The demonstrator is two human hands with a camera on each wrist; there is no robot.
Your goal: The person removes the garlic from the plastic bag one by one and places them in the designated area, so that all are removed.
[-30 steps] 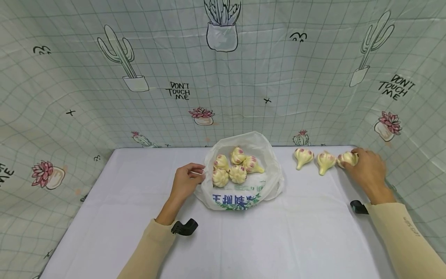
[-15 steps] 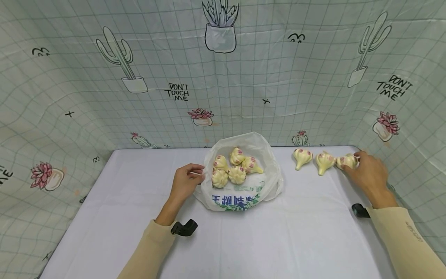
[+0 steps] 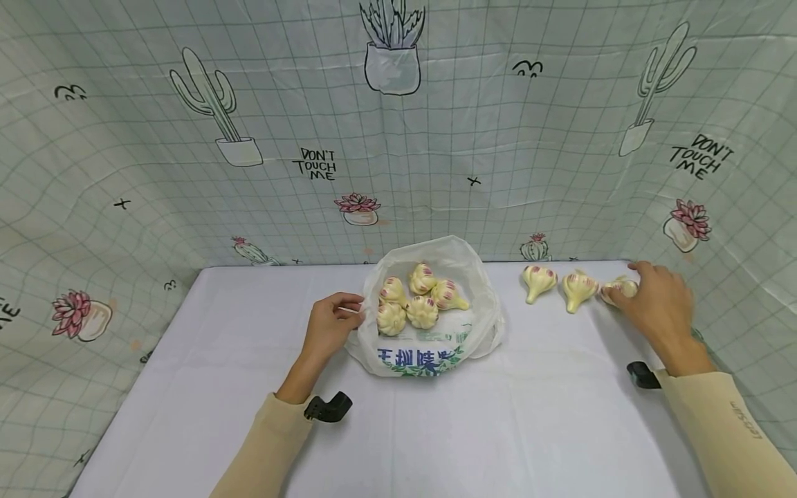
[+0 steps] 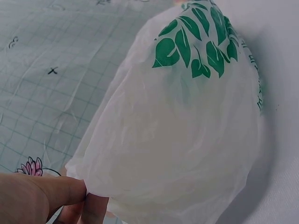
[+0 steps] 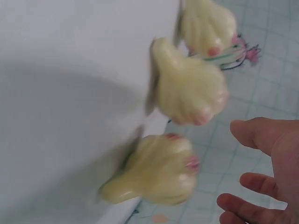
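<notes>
My left hand (image 3: 330, 324) pinches the left rim of a white plastic bag (image 3: 429, 349) printed with blue characters and green leaves. Several garlic bulbs (image 3: 422, 312) lie inside the bag's wide mouth. Thumb and finger on the bag's edge also show in the left wrist view. To the right, three garlic bulbs stand in a row: a left one (image 3: 539, 282), a middle one (image 3: 580, 289) and a right one (image 3: 625, 286). My right hand (image 3: 663, 312) is beside the right bulb, partly covering it in the head view. In the right wrist view its fingers (image 5: 254, 133) are spread, apart from that bulb (image 5: 161, 170).
A white cloth (image 3: 498, 429) covers the table. Behind and at both sides hangs a grid-patterned curtain (image 3: 423, 152) with printed cacti, close to the table's back edge and the garlic row. Black wrist cameras (image 3: 328, 407) sit on both wrists.
My right hand's fingers have opened away from the right garlic bulb, which stays on the table and now sits slightly nearer to me. The left hand and bag have held still.
</notes>
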